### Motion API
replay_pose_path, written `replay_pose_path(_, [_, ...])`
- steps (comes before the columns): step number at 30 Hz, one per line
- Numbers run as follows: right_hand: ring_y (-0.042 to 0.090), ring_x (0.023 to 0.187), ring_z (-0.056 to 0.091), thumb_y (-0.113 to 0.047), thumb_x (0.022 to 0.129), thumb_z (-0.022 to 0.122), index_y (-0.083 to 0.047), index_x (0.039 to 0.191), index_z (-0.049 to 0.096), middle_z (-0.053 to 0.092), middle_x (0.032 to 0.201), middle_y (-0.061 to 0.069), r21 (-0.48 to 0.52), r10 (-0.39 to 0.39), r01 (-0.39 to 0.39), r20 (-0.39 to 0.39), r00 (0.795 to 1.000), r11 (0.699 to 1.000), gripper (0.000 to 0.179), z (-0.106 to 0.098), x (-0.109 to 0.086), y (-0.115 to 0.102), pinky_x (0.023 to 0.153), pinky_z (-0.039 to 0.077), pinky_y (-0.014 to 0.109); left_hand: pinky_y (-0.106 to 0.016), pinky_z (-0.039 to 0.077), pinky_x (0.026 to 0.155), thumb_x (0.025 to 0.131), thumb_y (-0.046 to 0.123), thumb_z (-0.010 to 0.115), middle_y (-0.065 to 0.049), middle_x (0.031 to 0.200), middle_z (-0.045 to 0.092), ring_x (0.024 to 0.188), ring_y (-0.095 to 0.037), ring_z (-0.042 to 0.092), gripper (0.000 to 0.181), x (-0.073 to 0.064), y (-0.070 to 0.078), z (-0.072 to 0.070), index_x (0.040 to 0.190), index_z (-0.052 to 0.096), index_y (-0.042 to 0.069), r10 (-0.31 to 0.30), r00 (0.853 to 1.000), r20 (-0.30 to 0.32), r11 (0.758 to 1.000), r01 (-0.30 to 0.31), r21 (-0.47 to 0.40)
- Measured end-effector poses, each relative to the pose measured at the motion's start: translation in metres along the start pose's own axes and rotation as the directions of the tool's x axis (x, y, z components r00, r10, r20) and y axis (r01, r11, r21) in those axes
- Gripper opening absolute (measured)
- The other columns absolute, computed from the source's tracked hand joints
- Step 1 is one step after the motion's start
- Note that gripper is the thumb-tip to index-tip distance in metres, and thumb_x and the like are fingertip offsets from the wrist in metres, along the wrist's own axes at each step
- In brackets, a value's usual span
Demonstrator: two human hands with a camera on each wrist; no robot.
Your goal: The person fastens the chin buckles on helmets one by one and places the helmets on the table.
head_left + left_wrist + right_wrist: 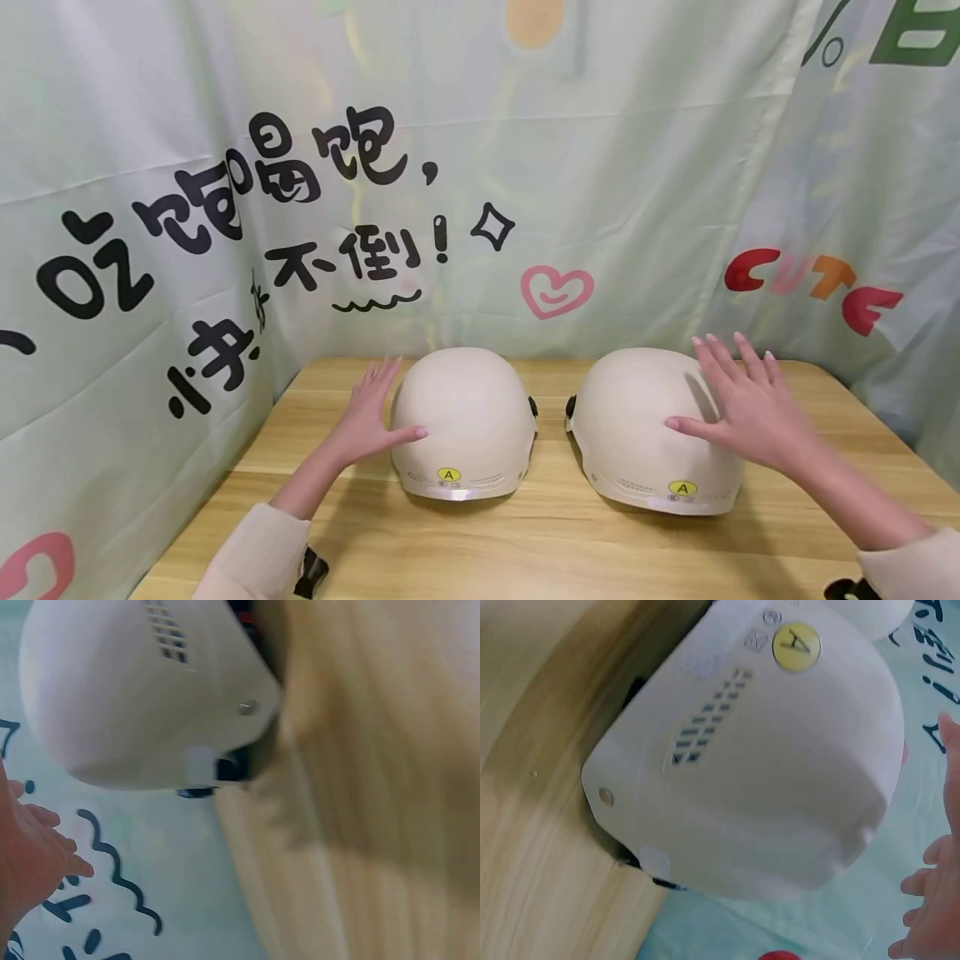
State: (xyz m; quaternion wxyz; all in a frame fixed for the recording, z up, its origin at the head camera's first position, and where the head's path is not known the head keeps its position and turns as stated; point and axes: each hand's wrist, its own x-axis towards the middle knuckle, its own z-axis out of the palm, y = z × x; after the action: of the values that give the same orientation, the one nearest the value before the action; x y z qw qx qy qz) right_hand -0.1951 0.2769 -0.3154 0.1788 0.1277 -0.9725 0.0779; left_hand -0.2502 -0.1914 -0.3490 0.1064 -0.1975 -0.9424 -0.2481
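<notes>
Helmets (465, 408) x2 on 1 tbl (525, 546), L grip (365, 427) & R grip (756, 419) nearby, both wide.

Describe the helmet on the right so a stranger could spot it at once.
On the wooden table before the printed curtain, find the cream helmet nearest the right hand. In the head view, its black side piece shows on the left; the other helmet shows its own on the right.

left wrist: left helmet (120, 697) cropped at top | head: right helmet (637, 417) part-hidden by right fingers (717, 371) | tiny marks (448, 484) illegible
</notes>
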Motion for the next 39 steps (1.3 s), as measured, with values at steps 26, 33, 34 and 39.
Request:
replay_pose_path(26, [0.029, 0.11, 0.053, -0.024, 0.061, 0.085, -0.006, 0.135, 0.046, 0.058, 0.121, 0.014, 0.371, -0.111, 0.252, -0.362, 0.925, 0.894, 0.086, 0.046, -0.003, -0.086, 0.088, 0.048, 0.042, -0.066, 0.026, 0.103, 0.073, 0.037, 0.075, -0.026, 0.147, 0.029, 0.133, -0.047, 0.028, 0.101, -0.041, -0.051, 0.032, 0.147, 0.016, 0.003, -0.17, 0.984, 0.046, 0.955, 0.176, -0.241])
replay_pose_path(33, [0.032, 0.11, 0.056, -0.023, 0.066, 0.082, 0.004, 0.133, 0.044, 0.058, 0.123, 0.018, 0.439, -0.149, 0.26, -0.271, 0.951, 0.86, 0.082, 0.074, -0.004, -0.105, 0.084, 0.05, 0.05, -0.064, 0.027, 0.104, 0.072, 0.038, 0.076, -0.027, 0.146, 0.031, 0.132, -0.046, 0.031, 0.105, -0.051, -0.054, 0.043, 0.147, 0.014, 0.001, -0.203, 0.975, 0.093, 0.943, 0.22, -0.248])
replay_pose_path(34, [0.033, 0.11, 0.056, -0.023, 0.067, 0.081, 0.004, 0.135, 0.042, 0.057, 0.124, 0.019, 0.475, -0.142, 0.239, -0.231, 0.963, 0.847, 0.083, 0.078, -0.005, -0.108, 0.081, 0.052, 0.047, -0.064, 0.027, 0.104, 0.071, 0.038, 0.077, -0.027, 0.145, 0.031, 0.132, -0.047, 0.031, 0.105, -0.052, -0.055, 0.045, 0.147, 0.014, 0.0, -0.198, 0.976, 0.092, 0.944, 0.215, -0.249])
replay_pose_path(39, [0.034, 0.114, 0.056, -0.03, 0.072, 0.078, 0.005, 0.138, 0.037, 0.057, 0.126, 0.021, 0.543, -0.103, 0.16, -0.134, 0.986, 0.824, 0.085, 0.094, -0.007, -0.12, 0.087, 0.05, 0.047, -0.064, 0.026, 0.104, 0.069, 0.039, 0.079, -0.027, 0.145, 0.031, 0.131, -0.047, 0.032, 0.109, -0.055, -0.055, 0.052, 0.147, 0.013, 0.0, -0.173, 0.98, 0.102, 0.946, 0.195, -0.26])
